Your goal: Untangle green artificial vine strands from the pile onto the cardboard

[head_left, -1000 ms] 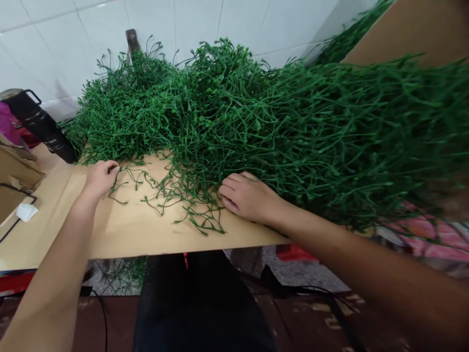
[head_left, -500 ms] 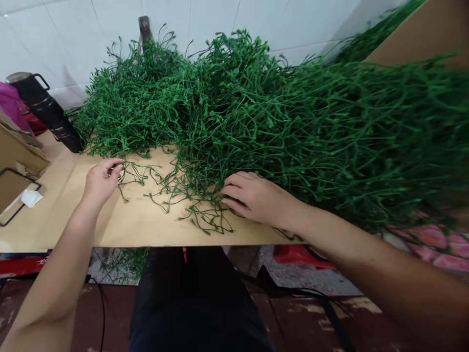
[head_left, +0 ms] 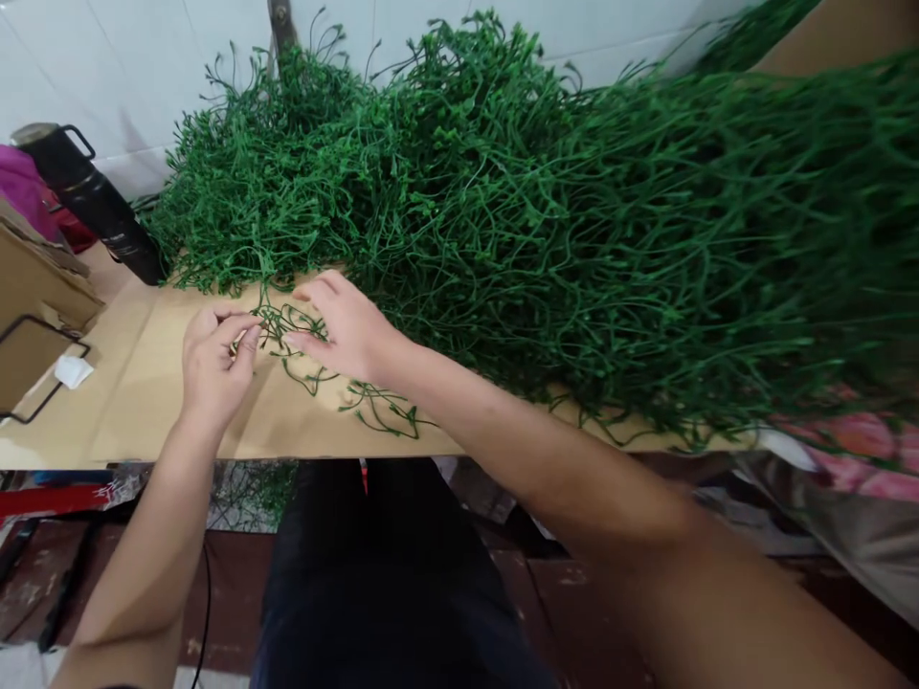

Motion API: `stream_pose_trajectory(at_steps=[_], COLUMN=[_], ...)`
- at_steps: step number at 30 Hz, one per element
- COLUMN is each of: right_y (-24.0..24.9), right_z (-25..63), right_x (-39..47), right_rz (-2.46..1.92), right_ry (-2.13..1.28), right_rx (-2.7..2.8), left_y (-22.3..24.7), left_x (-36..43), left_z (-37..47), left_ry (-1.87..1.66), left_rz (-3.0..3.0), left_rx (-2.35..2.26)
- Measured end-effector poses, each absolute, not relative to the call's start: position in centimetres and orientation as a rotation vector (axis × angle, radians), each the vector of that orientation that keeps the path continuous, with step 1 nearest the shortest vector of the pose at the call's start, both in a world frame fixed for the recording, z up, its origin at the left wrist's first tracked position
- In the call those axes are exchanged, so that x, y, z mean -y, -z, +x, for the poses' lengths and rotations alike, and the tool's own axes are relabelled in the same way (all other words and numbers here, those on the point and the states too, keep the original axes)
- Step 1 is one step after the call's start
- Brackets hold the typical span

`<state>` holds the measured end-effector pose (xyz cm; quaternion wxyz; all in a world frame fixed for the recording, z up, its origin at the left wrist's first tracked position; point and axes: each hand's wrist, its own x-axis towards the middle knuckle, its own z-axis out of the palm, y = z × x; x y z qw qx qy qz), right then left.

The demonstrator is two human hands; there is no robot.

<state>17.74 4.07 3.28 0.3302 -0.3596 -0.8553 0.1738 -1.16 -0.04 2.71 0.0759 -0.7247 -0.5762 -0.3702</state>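
Note:
A big heap of green plastic plant stems (head_left: 445,211) covers the back of the cardboard-topped table (head_left: 165,383). My left hand (head_left: 224,359) pinches the end of a few thin green stems (head_left: 277,321) above the cardboard, left of centre. Just to its right, my right hand (head_left: 337,325) has thumb and fingers apart around the other side of those stems, with nothing plainly gripped. Some loose stems (head_left: 388,411) lie near the table's front edge, below my right forearm.
At the left are a black bottle (head_left: 97,206), a cardboard box (head_left: 43,287) and a black wire frame with white paper (head_left: 73,371). A tiled wall (head_left: 179,57) stands behind. Pink patterned cloth (head_left: 862,435) lies at the right.
My right hand has moved left from the heap's front edge to beside my left hand, its fingers spreading. My left hand has shifted slightly right with the stems. The view has tilted down a little.

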Motion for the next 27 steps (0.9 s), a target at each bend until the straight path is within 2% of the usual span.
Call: stream_pose_trajectory(at_steps=[7, 12, 21, 27], right_y=[-3.0, -2.7, -1.9, -1.5], right_z=[17.2, 18.8, 18.7, 19.5], right_x=[-3.2, -2.0, -1.6, -2.0], right_rz=[-0.930, -0.772, -0.705, -0.743], right_ry=[-0.771, -0.863, -1.035, -1.303], right_rx=[2.322, 2.303, 2.171, 1.994], left_y=[-1.3, -1.0, -2.7, -2.5], left_x=[2.0, 2.8, 1.7, -0.4], left_z=[-0.6, -0.1, 0.6, -1.1], left_ry=[1.232, 1.319, 0.938, 0.933], left_rz=[-2.273, -2.320, -2.539, -2.321], left_rx=[1.776, 1.766, 1.742, 1.845])
